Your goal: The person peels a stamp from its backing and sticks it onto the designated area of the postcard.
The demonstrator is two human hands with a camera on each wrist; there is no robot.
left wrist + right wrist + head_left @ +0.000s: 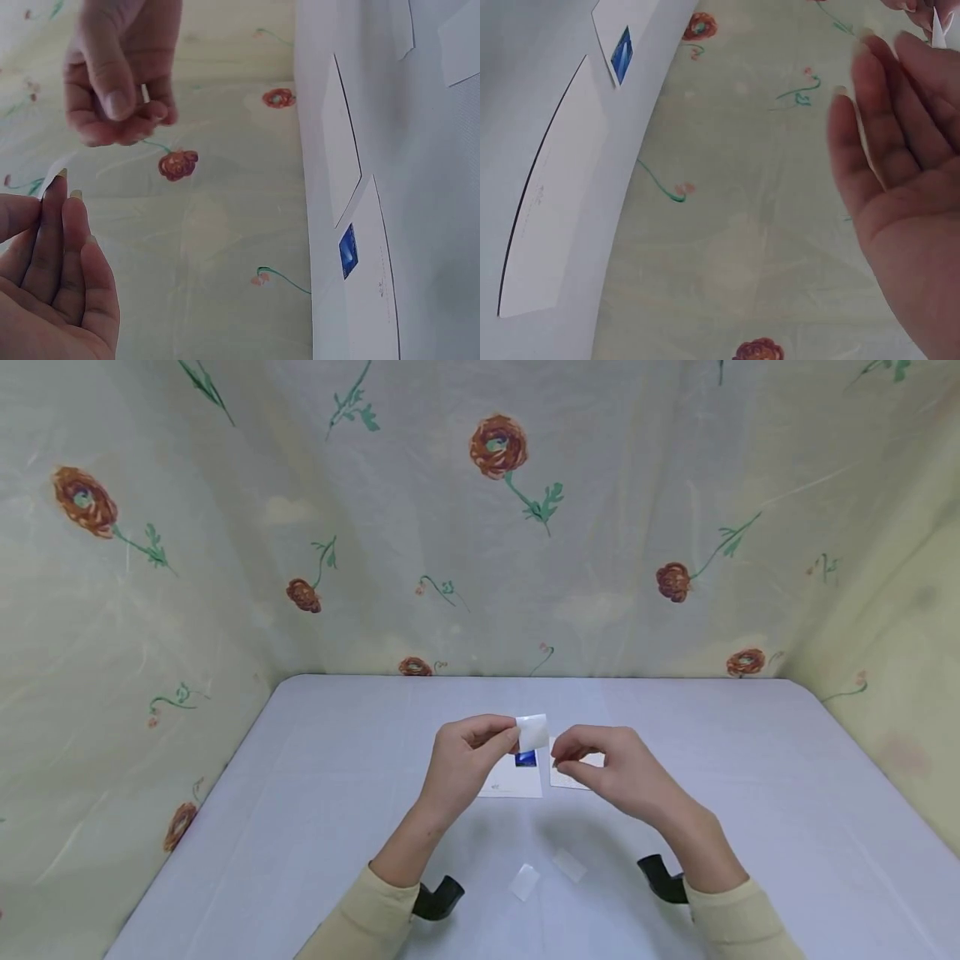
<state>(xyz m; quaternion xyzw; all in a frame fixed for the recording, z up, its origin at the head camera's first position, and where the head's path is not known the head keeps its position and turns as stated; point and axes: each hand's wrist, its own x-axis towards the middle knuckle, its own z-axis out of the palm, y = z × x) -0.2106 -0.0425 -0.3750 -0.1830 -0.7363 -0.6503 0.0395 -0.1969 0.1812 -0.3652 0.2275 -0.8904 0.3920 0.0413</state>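
Note:
In the head view my left hand pinches a small white square of paper between thumb and fingertips, raised over the table. My right hand hovers just right of it, fingers loosely bent, thumb and index tips close together. A pale sliver shows by its thumb in the left wrist view, too small to identify. Beneath the hands lie a white card with a blue picture stamp at its upper right and, beside it, a second white card, partly hidden behind the right hand.
Two small translucent squares, a left one and a right one, lie on the white table nearer to me. A flowered cloth hangs round the back and sides. Black curved pieces jut out beside both wrists.

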